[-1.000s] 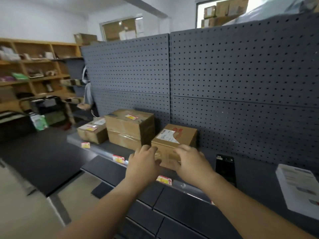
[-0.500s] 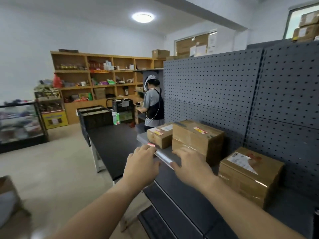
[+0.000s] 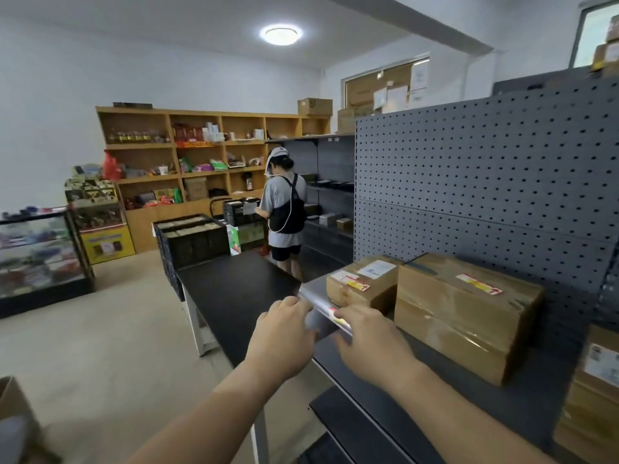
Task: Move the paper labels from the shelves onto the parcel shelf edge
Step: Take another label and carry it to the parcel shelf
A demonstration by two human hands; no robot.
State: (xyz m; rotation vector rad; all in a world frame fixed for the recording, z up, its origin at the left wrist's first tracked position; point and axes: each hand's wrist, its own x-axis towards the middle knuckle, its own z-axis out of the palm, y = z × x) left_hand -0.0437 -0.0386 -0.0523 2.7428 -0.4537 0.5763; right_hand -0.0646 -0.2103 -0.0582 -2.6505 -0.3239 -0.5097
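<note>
I see grey shelf edge [image 3: 315, 298], pegboard [image 3: 485, 182] behind | both hands there, left hand [image 3: 284, 333] fingers curled on it, right hand [image 3: 368, 333] pinching red-yellow paper label [image 3: 336, 313] | small parcel [image 3: 361, 284] just behind; print unreadable

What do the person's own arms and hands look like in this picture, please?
Both forearms are bare as far as the frame shows, with no sleeve in view. The left hand and right hand wear no gloves; no watch, ring or marking shows on either.
</note>
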